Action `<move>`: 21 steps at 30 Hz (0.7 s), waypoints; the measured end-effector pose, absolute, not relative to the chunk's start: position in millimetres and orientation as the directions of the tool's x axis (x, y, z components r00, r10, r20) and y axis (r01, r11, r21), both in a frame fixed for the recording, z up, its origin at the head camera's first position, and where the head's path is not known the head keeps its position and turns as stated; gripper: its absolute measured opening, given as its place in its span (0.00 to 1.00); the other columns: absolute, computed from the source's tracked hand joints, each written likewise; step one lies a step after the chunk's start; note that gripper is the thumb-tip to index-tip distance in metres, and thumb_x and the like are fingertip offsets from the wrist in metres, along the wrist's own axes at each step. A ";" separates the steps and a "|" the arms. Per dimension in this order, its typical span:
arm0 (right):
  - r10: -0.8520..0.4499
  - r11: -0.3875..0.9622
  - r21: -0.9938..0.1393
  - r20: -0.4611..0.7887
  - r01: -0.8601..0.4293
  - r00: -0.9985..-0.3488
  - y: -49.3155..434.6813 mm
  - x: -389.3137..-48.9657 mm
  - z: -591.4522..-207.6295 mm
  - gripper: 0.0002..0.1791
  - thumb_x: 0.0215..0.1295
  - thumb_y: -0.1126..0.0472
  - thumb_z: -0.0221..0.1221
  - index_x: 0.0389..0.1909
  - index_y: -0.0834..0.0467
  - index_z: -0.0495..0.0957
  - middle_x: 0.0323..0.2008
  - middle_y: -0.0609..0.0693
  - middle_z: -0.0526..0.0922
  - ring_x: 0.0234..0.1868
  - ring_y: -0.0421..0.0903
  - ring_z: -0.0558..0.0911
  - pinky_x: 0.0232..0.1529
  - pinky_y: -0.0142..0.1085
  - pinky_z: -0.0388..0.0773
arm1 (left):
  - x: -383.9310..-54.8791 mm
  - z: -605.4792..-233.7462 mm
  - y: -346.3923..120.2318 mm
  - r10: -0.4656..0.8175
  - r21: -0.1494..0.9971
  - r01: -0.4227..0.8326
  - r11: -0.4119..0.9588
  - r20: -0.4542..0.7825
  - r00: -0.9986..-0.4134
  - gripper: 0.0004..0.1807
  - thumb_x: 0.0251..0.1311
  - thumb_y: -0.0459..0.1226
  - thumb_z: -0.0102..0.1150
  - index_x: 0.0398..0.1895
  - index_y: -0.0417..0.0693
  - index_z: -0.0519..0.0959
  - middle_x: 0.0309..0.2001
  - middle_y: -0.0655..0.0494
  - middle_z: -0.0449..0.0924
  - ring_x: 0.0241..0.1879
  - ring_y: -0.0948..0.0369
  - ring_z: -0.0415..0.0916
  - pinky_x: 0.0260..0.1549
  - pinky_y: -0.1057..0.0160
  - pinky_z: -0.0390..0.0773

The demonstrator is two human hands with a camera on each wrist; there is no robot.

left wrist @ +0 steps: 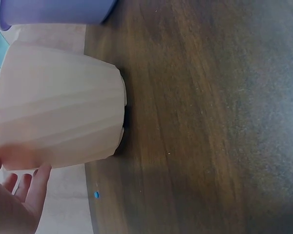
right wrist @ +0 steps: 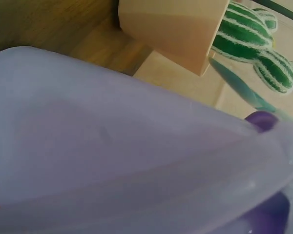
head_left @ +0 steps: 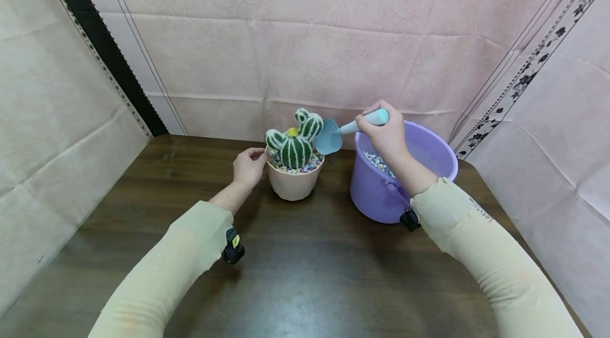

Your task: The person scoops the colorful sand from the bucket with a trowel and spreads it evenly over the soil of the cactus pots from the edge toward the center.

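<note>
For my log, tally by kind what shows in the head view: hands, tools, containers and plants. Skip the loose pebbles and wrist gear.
Hands: 2 (left hand, right hand)
Tools: 1 (light-blue shovel)
Containers: 2 (pale flowerpot, purple bucket)
Plants: 1 (green cactus, its lobes counted as one)
Total: 6

The head camera looks forward and down over the table (head_left: 295, 285). The left wrist view, turned sideways, has the pot (left wrist: 61, 105) near, at left; the right wrist view, very close to the bucket (right wrist: 102, 136), shares this pot at top.
</note>
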State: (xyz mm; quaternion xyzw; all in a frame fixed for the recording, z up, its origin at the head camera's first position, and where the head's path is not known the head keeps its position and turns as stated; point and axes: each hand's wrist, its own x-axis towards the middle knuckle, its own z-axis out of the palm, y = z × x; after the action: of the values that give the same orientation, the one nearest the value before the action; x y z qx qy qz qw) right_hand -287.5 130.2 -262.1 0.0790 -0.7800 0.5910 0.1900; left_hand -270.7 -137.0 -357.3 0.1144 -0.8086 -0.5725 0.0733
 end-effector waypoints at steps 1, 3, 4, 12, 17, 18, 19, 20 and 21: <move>0.108 0.285 -0.896 0.383 -0.341 -0.917 130.0 -286.7 -261.2 0.08 0.52 0.67 0.62 0.23 0.53 0.74 0.26 0.40 0.78 0.27 0.36 0.77 0.28 0.24 0.79 | -270.5 -358.1 -137.2 -0.275 0.939 -0.094 0.331 0.000 -0.962 0.19 0.65 0.41 0.51 0.53 0.39 0.76 0.49 0.41 0.78 0.43 0.50 0.78 0.33 0.64 0.82; 0.125 0.274 -0.906 0.366 -0.323 -0.922 130.2 -284.9 -258.7 0.08 0.53 0.67 0.61 0.23 0.53 0.73 0.25 0.41 0.77 0.27 0.35 0.78 0.30 0.25 0.80 | -269.8 -359.8 -138.0 -0.284 0.931 -0.072 0.359 0.036 -0.958 0.19 0.65 0.41 0.52 0.53 0.39 0.76 0.49 0.41 0.79 0.48 0.49 0.77 0.41 0.59 0.81; 0.137 0.268 -0.912 0.356 -0.311 -0.924 130.8 -284.2 -257.5 0.08 0.54 0.67 0.61 0.23 0.53 0.73 0.25 0.41 0.77 0.27 0.35 0.78 0.30 0.25 0.81 | -269.4 -360.8 -138.7 -0.288 0.926 -0.059 0.374 0.056 -0.956 0.19 0.64 0.41 0.52 0.53 0.39 0.76 0.49 0.41 0.79 0.49 0.49 0.77 0.45 0.57 0.80; 0.244 0.069 -0.965 0.263 -0.253 -0.934 144.0 -278.9 -245.7 0.10 0.54 0.71 0.60 0.23 0.55 0.71 0.23 0.45 0.74 0.25 0.36 0.79 0.31 0.27 0.82 | -261.3 -363.1 -149.5 -0.292 0.917 0.037 0.397 0.164 -0.942 0.21 0.60 0.44 0.58 0.52 0.41 0.76 0.50 0.44 0.80 0.52 0.53 0.76 0.53 0.56 0.76; 0.265 -0.090 -0.960 0.233 -0.264 -0.936 159.9 -276.8 -239.8 0.09 0.55 0.74 0.57 0.23 0.58 0.71 0.23 0.47 0.75 0.23 0.38 0.82 0.31 0.29 0.83 | -249.8 -356.1 -152.9 -0.281 0.900 0.114 0.420 0.249 -0.927 0.20 0.58 0.45 0.60 0.51 0.44 0.78 0.50 0.47 0.81 0.53 0.54 0.76 0.54 0.55 0.75; 0.270 -0.117 -0.956 0.231 -0.270 -0.935 163.8 -276.2 -238.7 0.09 0.55 0.74 0.57 0.23 0.59 0.71 0.23 0.47 0.76 0.24 0.38 0.82 0.31 0.30 0.83 | -247.0 -354.4 -152.2 -0.269 0.893 0.140 0.427 0.274 -0.924 0.20 0.58 0.45 0.61 0.51 0.45 0.78 0.50 0.47 0.81 0.52 0.54 0.76 0.53 0.54 0.76; 0.278 -0.132 -0.952 0.233 -0.278 -0.932 167.7 -275.5 -237.7 0.09 0.55 0.75 0.57 0.23 0.59 0.71 0.23 0.47 0.77 0.24 0.39 0.82 0.31 0.30 0.83 | -244.5 -353.2 -151.1 -0.251 0.884 0.172 0.434 0.302 -0.920 0.20 0.58 0.45 0.62 0.50 0.44 0.78 0.50 0.47 0.81 0.52 0.53 0.77 0.53 0.54 0.76; 0.287 -0.150 -0.947 0.235 -0.286 -0.929 171.6 -274.8 -236.7 0.09 0.55 0.75 0.56 0.23 0.60 0.71 0.23 0.48 0.77 0.24 0.39 0.82 0.31 0.31 0.83 | -241.8 -352.3 -149.6 -0.228 0.871 0.203 0.447 0.330 -0.916 0.20 0.57 0.45 0.62 0.50 0.45 0.78 0.50 0.47 0.81 0.51 0.53 0.77 0.52 0.54 0.77; 0.297 -0.166 -0.941 0.238 -0.296 -0.925 175.5 -274.1 -235.7 0.09 0.55 0.76 0.56 0.23 0.60 0.71 0.23 0.48 0.77 0.24 0.40 0.82 0.31 0.32 0.83 | -238.7 -351.1 -147.6 -0.202 0.860 0.235 0.453 0.356 -0.913 0.20 0.57 0.44 0.62 0.50 0.44 0.78 0.50 0.46 0.81 0.50 0.52 0.78 0.50 0.54 0.78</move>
State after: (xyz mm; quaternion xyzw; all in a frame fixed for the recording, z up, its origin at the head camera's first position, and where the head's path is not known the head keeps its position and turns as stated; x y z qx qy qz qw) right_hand -274.1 175.5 -235.7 -0.0006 -0.6158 0.7636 0.1942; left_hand -238.7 -147.6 -351.1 -0.0101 -0.8265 -0.5226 0.2087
